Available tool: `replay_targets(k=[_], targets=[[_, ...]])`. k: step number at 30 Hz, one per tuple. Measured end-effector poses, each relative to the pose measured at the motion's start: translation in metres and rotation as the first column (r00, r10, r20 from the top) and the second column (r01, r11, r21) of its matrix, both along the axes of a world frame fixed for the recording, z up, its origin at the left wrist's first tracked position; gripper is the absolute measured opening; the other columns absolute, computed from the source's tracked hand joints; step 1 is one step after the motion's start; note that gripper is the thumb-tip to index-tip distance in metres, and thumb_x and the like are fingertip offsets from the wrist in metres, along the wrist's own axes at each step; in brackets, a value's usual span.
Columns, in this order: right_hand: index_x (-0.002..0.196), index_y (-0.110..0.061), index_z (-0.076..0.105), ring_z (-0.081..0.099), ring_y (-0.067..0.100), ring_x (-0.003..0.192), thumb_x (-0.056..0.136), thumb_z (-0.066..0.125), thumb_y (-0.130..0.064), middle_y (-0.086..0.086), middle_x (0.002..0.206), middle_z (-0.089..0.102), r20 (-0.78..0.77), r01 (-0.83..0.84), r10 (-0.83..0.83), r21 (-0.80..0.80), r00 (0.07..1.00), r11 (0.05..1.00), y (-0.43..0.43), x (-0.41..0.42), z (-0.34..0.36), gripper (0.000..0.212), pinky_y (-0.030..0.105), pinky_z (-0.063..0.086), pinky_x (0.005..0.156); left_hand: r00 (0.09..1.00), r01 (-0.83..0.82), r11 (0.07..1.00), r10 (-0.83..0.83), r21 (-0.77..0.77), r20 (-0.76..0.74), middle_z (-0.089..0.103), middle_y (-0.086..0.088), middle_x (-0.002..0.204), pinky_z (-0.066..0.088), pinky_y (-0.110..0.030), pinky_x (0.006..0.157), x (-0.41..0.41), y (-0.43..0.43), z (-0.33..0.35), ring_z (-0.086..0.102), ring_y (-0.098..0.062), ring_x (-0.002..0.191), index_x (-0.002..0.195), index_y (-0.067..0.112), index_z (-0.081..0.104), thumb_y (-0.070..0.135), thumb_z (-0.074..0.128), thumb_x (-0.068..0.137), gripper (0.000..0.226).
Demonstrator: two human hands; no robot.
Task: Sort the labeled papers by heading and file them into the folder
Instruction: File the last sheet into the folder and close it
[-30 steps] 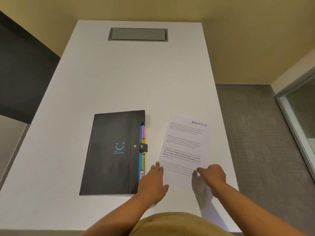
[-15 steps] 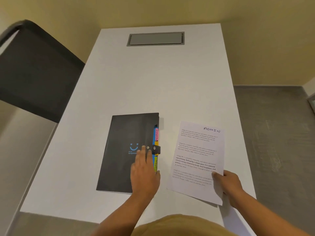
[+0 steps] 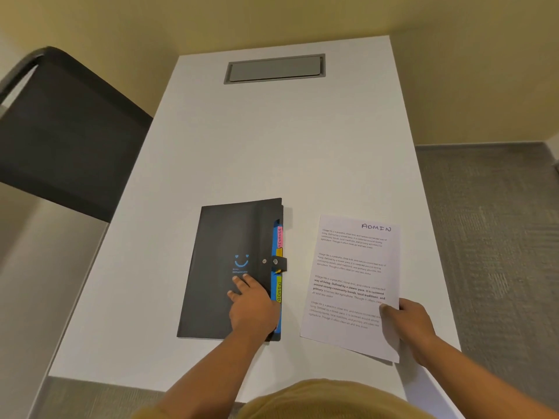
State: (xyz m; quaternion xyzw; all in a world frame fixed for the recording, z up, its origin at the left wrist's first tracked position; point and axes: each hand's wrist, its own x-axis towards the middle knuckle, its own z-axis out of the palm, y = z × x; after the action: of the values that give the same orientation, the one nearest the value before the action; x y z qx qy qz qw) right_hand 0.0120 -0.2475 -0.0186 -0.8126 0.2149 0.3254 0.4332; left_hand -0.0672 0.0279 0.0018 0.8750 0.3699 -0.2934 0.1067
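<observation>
- Black folder (image 3: 223,267): lies closed and flat on the white desk (image 3: 272,146), near the front edge and left of centre, with a blue smiley printed on the cover.
- Strap (image 3: 279,263) with a snap: wraps round the folder's right edge at mid-height and sits fastened on the cover.
- Along that right edge, coloured tabs poking out: pink tab (image 3: 279,237) lettered FINANCE above the strap, green tab (image 3: 278,290) lettered ADMIN below it.
- Left hand (image 3: 252,309): rests palm-down on the lower right of the cover, fingers (image 3: 242,282) straight and slightly apart, tips just under the smiley, gripping nothing.
- Paper (image 3: 354,267): headed ADMIN by hand at top right, with printed paragraphs beneath; sits right of the folder, apart from it. Flat on the desk or raised at the near end: cannot tell.
- Right hand (image 3: 408,331): pinches the paper's lower right corner, thumb pressed on top of the sheet, the other fingers hidden beneath it.
- Grey hatch (image 3: 274,68): set flush into the far end of the desk.
- Black chair (image 3: 66,140): stands off the desk's left side.
- Grey carpet (image 3: 490,222): to the right of the desk.
</observation>
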Motion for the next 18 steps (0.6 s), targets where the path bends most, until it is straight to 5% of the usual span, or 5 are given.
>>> replay_targets(k=[9, 13, 18], targets=[[0.095, -0.014, 0.069, 0.065, 0.026, 0.088, 0.09, 0.059, -0.012, 0.007, 0.097, 0.069, -0.019, -0.002, 0.002, -0.001, 1.0, 1.0, -0.001, 0.006, -0.004, 0.011, 0.038, 0.053, 0.078, 0.953, 0.302, 0.951, -0.298, 0.064, -0.061, 0.015, -0.02, 0.16, 0.049, -0.044, 0.1, -0.008, -0.005, 0.003, 0.041, -0.038, 0.137, 0.154, 0.009, -0.005, 0.035, 0.055, 0.097, 0.087], [0.094, -0.013, 0.069, 0.063, 0.022, 0.082, 0.091, 0.059, -0.01, 0.008, 0.096, 0.068, -0.032, 0.007, -0.007, 0.013, 0.999, 1.0, -0.002, 0.008, -0.003, 0.01, 0.032, 0.048, 0.065, 0.968, 0.241, 0.969, -0.236, 0.051, -0.082, 0.01, -0.019, 0.161, 0.046, -0.043, 0.102, -0.01, -0.012, -0.002, 0.03, -0.038, 0.143, 0.153, 0.005, -0.002, 0.032, 0.065, 0.092, 0.095], [0.101, -0.01, 0.07, 0.064, 0.027, 0.089, 0.092, 0.06, -0.011, 0.008, 0.098, 0.068, -0.044, 0.003, -0.001, 0.027, 0.999, 1.0, -0.005, 0.009, -0.004, 0.014, 0.033, 0.048, 0.07, 0.988, 0.151, 0.987, -0.149, 0.046, -0.041, 0.002, -0.016, 0.163, 0.044, -0.04, 0.105, -0.016, -0.019, -0.011, 0.015, -0.034, 0.149, 0.153, 0.002, -0.004, 0.032, 0.06, 0.095, 0.091]])
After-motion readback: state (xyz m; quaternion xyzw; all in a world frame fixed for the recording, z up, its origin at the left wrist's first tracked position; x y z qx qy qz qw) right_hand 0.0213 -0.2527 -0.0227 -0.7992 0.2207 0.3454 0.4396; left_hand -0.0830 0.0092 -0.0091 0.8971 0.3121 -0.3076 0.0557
